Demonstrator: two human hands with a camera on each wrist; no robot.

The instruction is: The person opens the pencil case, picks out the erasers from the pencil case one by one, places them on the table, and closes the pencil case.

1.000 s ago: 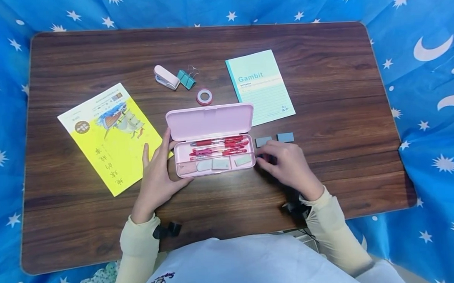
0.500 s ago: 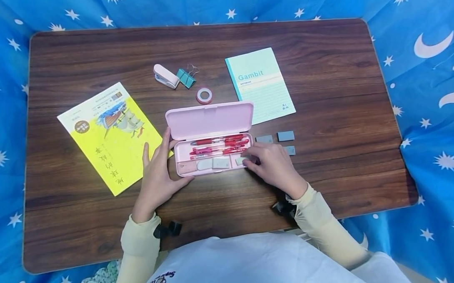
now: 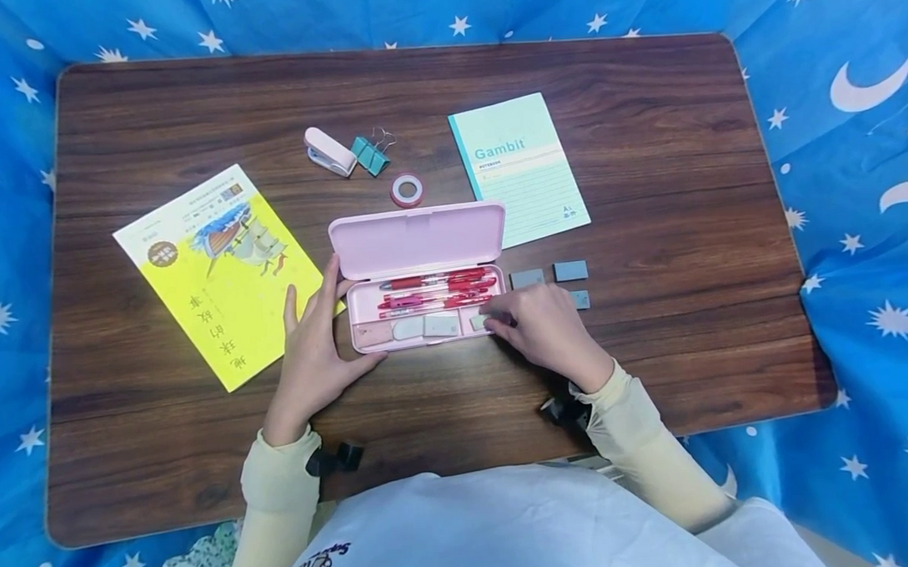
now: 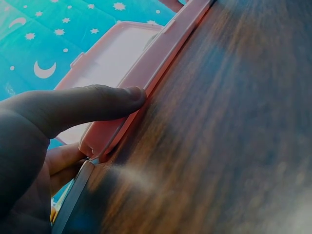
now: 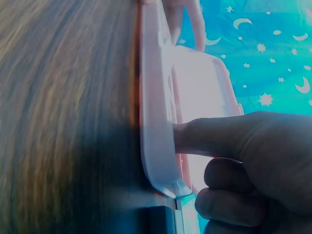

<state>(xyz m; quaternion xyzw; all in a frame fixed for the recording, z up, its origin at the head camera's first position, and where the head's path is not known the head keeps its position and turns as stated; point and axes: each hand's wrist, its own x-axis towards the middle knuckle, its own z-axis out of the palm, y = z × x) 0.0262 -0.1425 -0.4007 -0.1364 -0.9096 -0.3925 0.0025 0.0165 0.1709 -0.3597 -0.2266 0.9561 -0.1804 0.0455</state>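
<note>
A pink pencil case (image 3: 418, 241) lies with its lid raised. Several red pens (image 3: 434, 304) fill its rear part; erasers (image 3: 441, 326) sit in the front compartments. My left hand (image 3: 310, 359) holds the case's left end; in the left wrist view its thumb (image 4: 109, 103) presses the front wall (image 4: 153, 63), with other fingers behind the end. At the right front compartment, my right hand (image 3: 551, 328) pinches a pale eraser (image 3: 478, 323), partly covered by the fingers. In the right wrist view the thumb (image 5: 209, 135) reaches over the case's wall (image 5: 158, 117), hiding its tip's contact.
Blue-grey erasers (image 3: 570, 270) lie right of the case, one partly behind my right hand. A Gambit notebook (image 3: 521, 173), tape roll (image 3: 406, 190), teal binder clip (image 3: 370, 156) and pink stapler (image 3: 330, 152) lie beyond it. A yellow book (image 3: 221, 283) is at left.
My right hand has moved left from the table beside the case to the right front compartment, uncovering another blue-grey eraser. For the last half second it stays there. My left hand keeps its place.
</note>
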